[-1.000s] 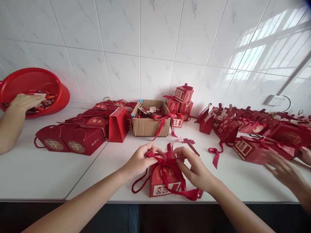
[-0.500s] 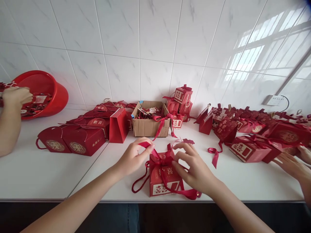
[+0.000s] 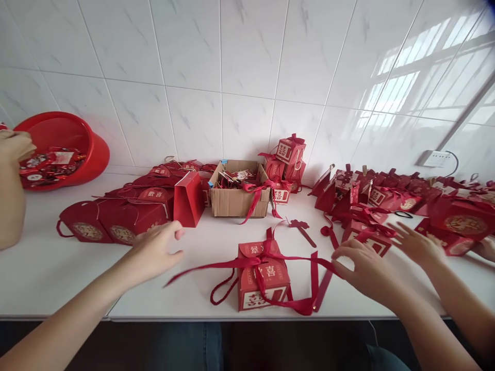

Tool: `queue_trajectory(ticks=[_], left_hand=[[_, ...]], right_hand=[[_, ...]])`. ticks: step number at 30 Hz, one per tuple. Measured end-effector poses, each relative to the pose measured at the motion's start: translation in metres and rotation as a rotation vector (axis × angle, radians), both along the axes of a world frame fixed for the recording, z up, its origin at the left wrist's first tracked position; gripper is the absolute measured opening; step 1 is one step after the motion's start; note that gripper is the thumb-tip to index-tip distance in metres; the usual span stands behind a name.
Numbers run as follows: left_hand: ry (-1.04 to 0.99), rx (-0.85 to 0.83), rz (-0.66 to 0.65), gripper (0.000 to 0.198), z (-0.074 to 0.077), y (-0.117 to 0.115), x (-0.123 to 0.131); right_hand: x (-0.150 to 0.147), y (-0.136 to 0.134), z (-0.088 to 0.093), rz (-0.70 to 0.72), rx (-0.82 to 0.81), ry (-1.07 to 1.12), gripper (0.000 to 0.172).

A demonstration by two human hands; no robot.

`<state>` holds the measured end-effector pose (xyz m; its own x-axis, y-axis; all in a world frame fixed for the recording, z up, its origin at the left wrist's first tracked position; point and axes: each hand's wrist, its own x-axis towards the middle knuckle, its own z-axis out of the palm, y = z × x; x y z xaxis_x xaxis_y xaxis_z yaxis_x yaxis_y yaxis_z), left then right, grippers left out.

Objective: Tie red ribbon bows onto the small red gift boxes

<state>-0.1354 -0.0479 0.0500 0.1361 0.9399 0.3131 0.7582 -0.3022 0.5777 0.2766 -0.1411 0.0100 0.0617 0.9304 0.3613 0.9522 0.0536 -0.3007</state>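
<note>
A small red gift box point(image 3: 264, 278) with gold lettering stands on the white worktop point(image 3: 58, 273), straight in front of the open cardboard box point(image 3: 240, 193) and nearer the front edge. A red ribbon point(image 3: 216, 267) is knotted on its top and stretches out to both sides.

The right hand point(image 3: 365, 270), in front of the cardboard box and well to its right, has its fingers point(image 3: 342, 256) pinched closed on one end of the ribbon. The left hand point(image 3: 154, 252), in front of the cardboard box and to its left, has its fingers loosely spread and holds nothing. The ribbon's other end hangs just below it.

A loose red tag point(image 3: 301, 226) lies in front of the cardboard box, slightly to its right. Flat red gift bags point(image 3: 116, 221) are piled to its left, and stacked small boxes point(image 3: 288, 154) stand just to its right.

Far left of the cardboard box, a co-worker's hand point(image 3: 13, 144) is at the rim of a red basin point(image 3: 73, 139) of wrapped sweets. Far to its right, another co-worker's hand point(image 3: 415, 242) reaches among more red boxes.
</note>
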Motion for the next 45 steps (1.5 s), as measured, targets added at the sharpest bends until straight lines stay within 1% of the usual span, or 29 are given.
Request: queue_trajectory(ticks=[1, 2, 3, 6, 8, 11, 14, 16, 18, 20, 22, 25, 30, 37, 40, 43, 45], left_hand=[[0.049, 0.023, -0.022, 0.016, 0.0, -0.005, 0.006], [0.075, 0.015, -0.077, 0.017, 0.001, -0.01, 0.014], [0.065, -0.019, -0.147, 0.019, 0.001, -0.015, 0.025], [0.001, -0.18, -0.318, 0.026, -0.002, -0.029, 0.059], [0.014, -0.235, -0.356, 0.032, -0.007, -0.035, 0.077], [0.049, -0.3, -0.338, 0.038, -0.012, -0.038, 0.088], [0.041, -0.336, -0.349, 0.039, -0.013, -0.037, 0.089], [0.005, -0.332, -0.396, 0.04, -0.012, -0.035, 0.088], [-0.056, -0.334, -0.439, 0.042, -0.011, -0.033, 0.089], [-0.108, -0.322, -0.437, 0.043, -0.011, -0.029, 0.091], [-0.133, -0.296, -0.4, 0.043, -0.013, -0.025, 0.093], [-0.125, -0.286, -0.383, 0.045, -0.015, -0.019, 0.093], [-0.094, -0.304, -0.405, 0.044, -0.018, -0.015, 0.087], [-0.103, -0.273, -0.451, 0.042, -0.019, -0.015, 0.086], [-0.114, -0.198, -0.442, 0.043, -0.018, -0.017, 0.088], [-0.142, -0.126, -0.455, 0.043, -0.015, -0.02, 0.089], [-0.158, -0.134, -0.486, 0.044, -0.012, -0.021, 0.09]], right_hand=[[-0.006, 0.001, 0.001, 0.006, 0.032, 0.003, 0.021], [-0.014, 0.003, 0.004, 0.037, 0.055, 0.04, 0.023], [-0.025, 0.005, 0.007, 0.095, 0.042, 0.112, 0.025], [-0.061, 0.015, 0.017, 0.269, -0.114, 0.341, 0.03], [-0.079, 0.022, 0.018, 0.331, -0.221, 0.458, 0.03], [-0.091, 0.03, 0.014, 0.31, -0.357, 0.559, 0.034], [-0.09, 0.032, 0.015, 0.323, -0.456, 0.62, 0.04], [-0.089, 0.03, 0.019, 0.357, -0.525, 0.67, 0.045], [-0.088, 0.029, 0.022, 0.377, -0.554, 0.707, 0.048], [-0.087, 0.03, 0.022, 0.386, -0.539, 0.742, 0.048], [-0.086, 0.031, 0.021, 0.401, -0.512, 0.788, 0.046], [-0.082, 0.033, 0.018, 0.425, -0.482, 0.843, 0.044], [-0.076, 0.031, 0.015, 0.415, -0.478, 0.853, 0.042], [-0.072, 0.025, 0.013, 0.37, -0.449, 0.817, 0.041], [-0.072, 0.024, 0.014, 0.364, -0.445, 0.827, 0.041], [-0.073, 0.023, 0.018, 0.374, -0.455, 0.83, 0.042], [-0.075, 0.021, 0.021, 0.376, -0.454, 0.82, 0.042]])
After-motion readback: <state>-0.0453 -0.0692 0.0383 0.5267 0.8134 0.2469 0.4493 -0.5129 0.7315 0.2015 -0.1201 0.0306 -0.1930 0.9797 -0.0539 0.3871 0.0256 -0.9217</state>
